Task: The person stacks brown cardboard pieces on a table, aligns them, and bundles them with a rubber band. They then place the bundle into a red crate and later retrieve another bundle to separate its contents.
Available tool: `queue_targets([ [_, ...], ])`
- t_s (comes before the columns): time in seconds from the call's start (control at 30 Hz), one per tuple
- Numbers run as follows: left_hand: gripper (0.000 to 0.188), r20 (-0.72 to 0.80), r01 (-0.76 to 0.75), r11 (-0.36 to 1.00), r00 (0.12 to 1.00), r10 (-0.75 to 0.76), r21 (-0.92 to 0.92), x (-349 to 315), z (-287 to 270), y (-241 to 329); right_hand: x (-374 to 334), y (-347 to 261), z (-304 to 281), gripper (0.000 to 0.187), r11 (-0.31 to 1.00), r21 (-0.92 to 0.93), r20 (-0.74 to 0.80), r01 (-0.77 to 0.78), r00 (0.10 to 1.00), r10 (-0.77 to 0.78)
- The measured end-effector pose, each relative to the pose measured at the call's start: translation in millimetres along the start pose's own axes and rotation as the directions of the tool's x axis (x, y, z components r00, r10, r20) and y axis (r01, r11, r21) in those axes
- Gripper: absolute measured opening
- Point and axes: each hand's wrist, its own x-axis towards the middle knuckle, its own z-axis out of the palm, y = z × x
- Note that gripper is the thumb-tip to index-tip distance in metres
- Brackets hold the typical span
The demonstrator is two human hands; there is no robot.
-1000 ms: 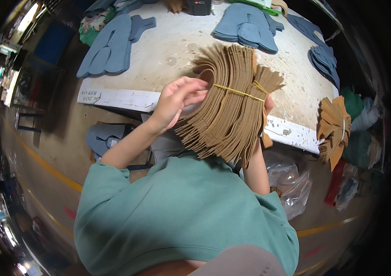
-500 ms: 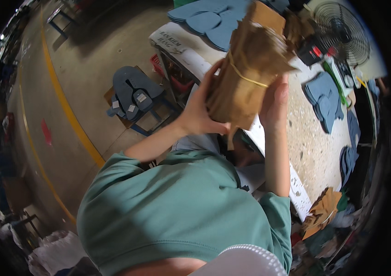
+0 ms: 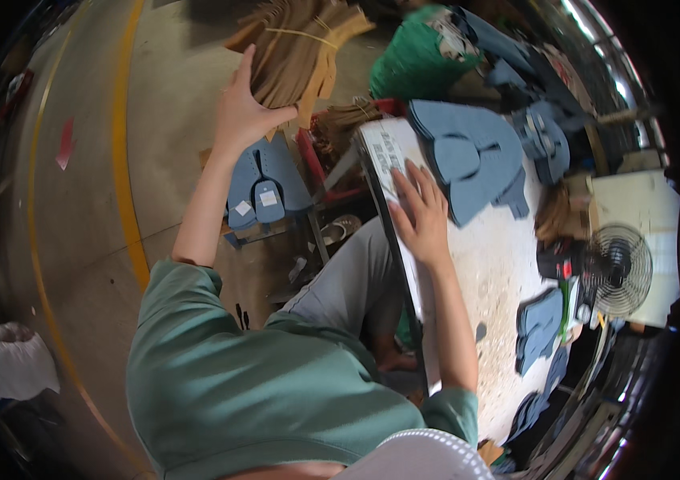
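Observation:
My left hand (image 3: 240, 118) grips the lower end of a thick bundle of brown cut pieces (image 3: 293, 60), thumb on one side and fingers on the other. A yellow band circles the bundle, whose upper end fans out; their material is hard to tell. It is held out over the floor side, beyond the table's left edge. My right hand (image 3: 421, 212) lies with fingers spread on the white edge of the worktable (image 3: 476, 280), holding nothing. Just beyond those fingers is a stack of blue-grey cut pieces (image 3: 468, 156).
Below the bundle, a low stool carries more blue-grey pieces (image 3: 269, 180) with white labels. A red crate (image 3: 312, 156) holding brown bundles stands beside the table. A green sack (image 3: 416, 60) sits at the far end. A fan (image 3: 616, 268) and smaller blue-grey stacks (image 3: 538, 328) occupy the right side.
Both hands were on the bundle over the table. My right hand has let go and come down onto the table edge; my left has carried the bundle left. The view has turned left.

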Motion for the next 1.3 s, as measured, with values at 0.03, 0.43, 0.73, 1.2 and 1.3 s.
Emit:
queue_targets([
  [0.03, 0.112, 0.017, 0.078, 0.996, 0.997, -0.079, 0.049, 6, 5, -13, 1, -1, 1, 0.050, 1.000, -0.012, 0.019, -0.015, 1.000, 0.015],
  [0.43, 0.110, 0.223, 0.137, 0.911, 0.945, -0.238, 0.390, 50, 149, -111, 13, -9, -4, 0.054, 0.987, -0.071, 0.179, -0.143, 0.972, 0.154],
  [0.73, 0.110, 0.369, -0.005, 0.938, 0.920, -0.132, 0.347, 67, 221, -129, 13, -7, -4, 0.056, 0.982, -0.069, 0.225, -0.177, 0.956, 0.188],
  [1.2, 0.103, 0.398, -0.041, 0.918, 0.908, -0.130, 0.394, 118, 397, -179, 18, -7, -12, 0.076, 0.965, -0.006, 0.314, -0.261, 0.916, 0.250],
  [1.3, 0.103, 0.439, -0.087, 0.885, 0.888, -0.139, 0.457, 123, 429, -187, 18, -7, -12, 0.074, 0.959, -0.011, 0.318, -0.284, 0.908, 0.272],
])
